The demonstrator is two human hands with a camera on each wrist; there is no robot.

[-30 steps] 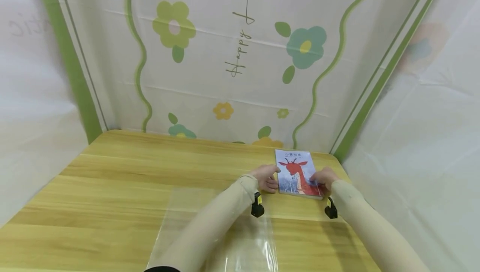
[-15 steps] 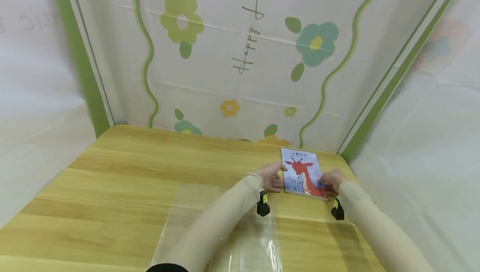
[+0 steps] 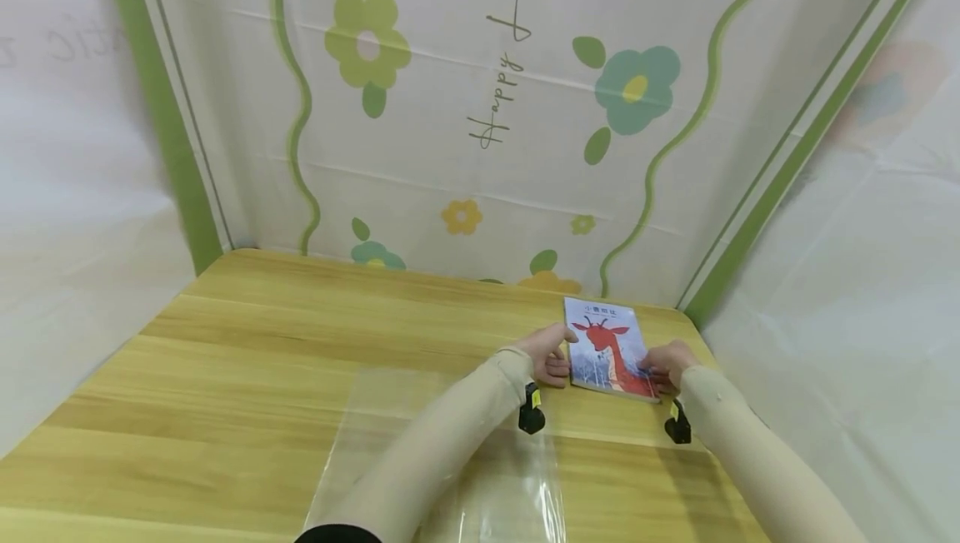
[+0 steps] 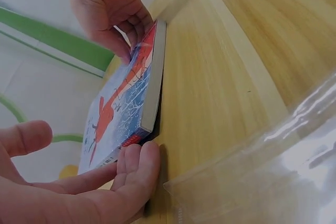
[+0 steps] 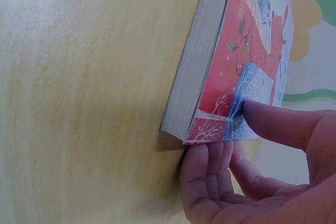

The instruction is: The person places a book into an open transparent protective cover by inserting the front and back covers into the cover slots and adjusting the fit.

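A paperback book [image 3: 604,351] with a red deer on its pale blue cover lies at the back right of the wooden table. At its left edge is my left hand [image 3: 546,353]; in the left wrist view its fingers [image 4: 137,163] touch the book's side, while the thumb [image 4: 34,136] stands raised, apart from the cover. My right hand [image 3: 669,361] pinches the right edge near the lower corner. In the right wrist view that thumb [image 5: 273,121] presses on the cover and the curled fingers [image 5: 202,174] are at the edge, their tips partly hidden.
A clear plastic sheet or bag [image 3: 495,485] lies flat on the wooden table [image 3: 247,360], partly under my left forearm. Behind the table hangs a white curtain [image 3: 465,168] with printed flowers. White fabric also hangs at both sides.
The head view has shifted slightly, so the scene appears a little farther right. Both hands and the book keep nearly the same places relative to the table.
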